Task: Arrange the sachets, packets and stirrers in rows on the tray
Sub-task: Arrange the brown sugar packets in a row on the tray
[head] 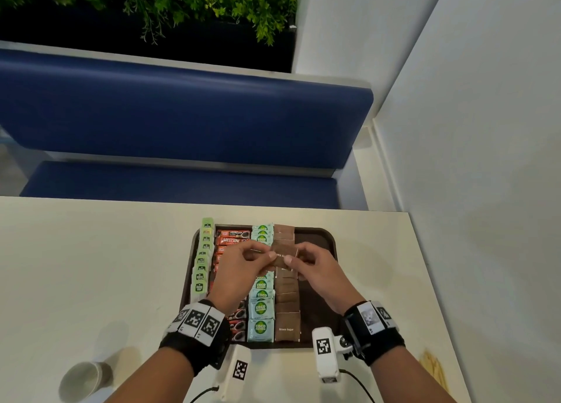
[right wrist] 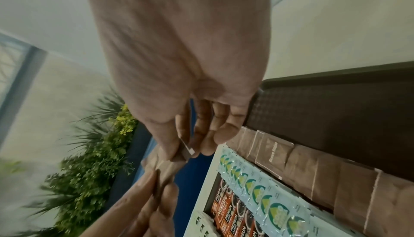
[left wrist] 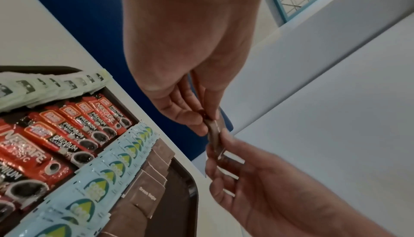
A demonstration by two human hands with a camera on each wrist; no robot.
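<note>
Brown paper sugar sachets, a small stack, pinched between both hands above the middle of the dark brown plastic tray. Left hand holds the stack's left end, thumb on top, fingers curled under; right hand pinches the right end the same way, thumb tip on the top sachet. Both wrists angle inward from the near table edge, knuckles up, hands nearly touching. Left wrist view: stack seen edge-on, clamped between left thumb and fingertips, right fingers wrapped below it.

Stack held clear of the tray, over the row of flat brown sugar sachets, which runs near-to-far, overlapping. Just left of that row: row of pale blue sachets with green round logo. Next left: row of red and black coffee stick packets, partly hidden under the left hand. Far left along the tray rim: row of light green sachets. Bare strip of tray right of the brown row.

Tray sits on a cream table. White paper cup near left, well apart from the tray. Bundle of pale wooden stirrers on the table near right, off the tray.
</note>
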